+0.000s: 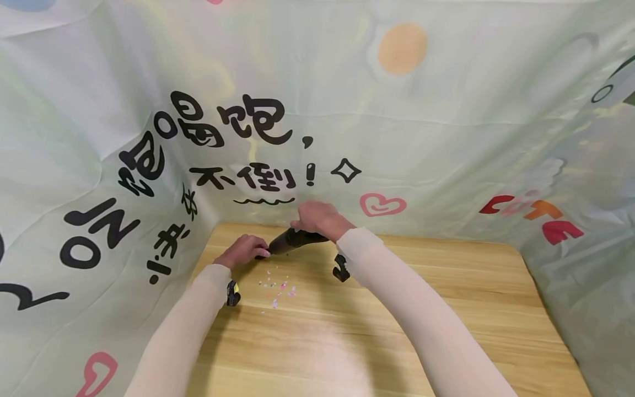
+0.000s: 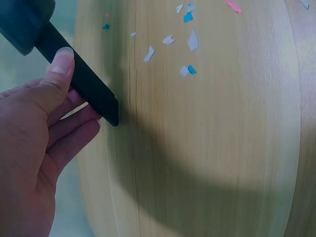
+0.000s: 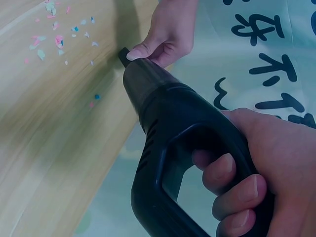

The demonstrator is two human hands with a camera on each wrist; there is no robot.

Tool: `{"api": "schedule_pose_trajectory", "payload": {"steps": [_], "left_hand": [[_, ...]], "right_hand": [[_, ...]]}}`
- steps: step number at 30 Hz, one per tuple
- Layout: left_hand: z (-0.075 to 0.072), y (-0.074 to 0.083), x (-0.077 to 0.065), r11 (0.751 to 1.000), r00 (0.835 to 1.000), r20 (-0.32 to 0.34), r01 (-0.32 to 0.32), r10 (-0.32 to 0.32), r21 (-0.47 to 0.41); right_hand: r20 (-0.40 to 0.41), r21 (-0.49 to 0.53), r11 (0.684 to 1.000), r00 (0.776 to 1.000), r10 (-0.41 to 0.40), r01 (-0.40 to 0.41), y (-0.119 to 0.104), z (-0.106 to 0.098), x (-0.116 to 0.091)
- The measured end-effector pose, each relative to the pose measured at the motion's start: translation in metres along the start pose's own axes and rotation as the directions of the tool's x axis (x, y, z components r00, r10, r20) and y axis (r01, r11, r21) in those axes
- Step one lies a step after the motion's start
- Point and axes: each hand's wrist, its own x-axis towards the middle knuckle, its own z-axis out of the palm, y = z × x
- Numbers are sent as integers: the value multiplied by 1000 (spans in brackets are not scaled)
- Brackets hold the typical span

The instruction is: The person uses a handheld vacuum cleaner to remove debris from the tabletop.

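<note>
A black handheld vacuum cleaner (image 3: 163, 103) is held above the far left part of the table. My right hand (image 1: 319, 218) grips its loop handle, with fingers curled round it in the right wrist view. At the front end, my left hand (image 2: 44, 113) pinches the narrow black nozzle (image 2: 81, 79) between thumb and fingers. The nozzle's slanted tip points down toward the wood; whether it touches cannot be told. Small paper scraps (image 1: 280, 289) in pink, blue and white lie scattered on the table just in front of the hands.
The wooden table (image 1: 446, 309) has rounded corners. Printed fabric (image 1: 446, 138) with black lettering and hearts stands behind it and on both sides, close to the table's far edge. Black bands with devices (image 1: 340, 268) sit on both wrists.
</note>
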Motion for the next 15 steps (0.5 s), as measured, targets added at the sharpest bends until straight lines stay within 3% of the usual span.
{"api": "schedule_pose_trajectory", "payload": {"steps": [15], "left_hand": [[23,26,19,990,990,-59,-125,129,69]], "right_hand": [[54,96,993,997,62,-67,40,-3,-16]]}}
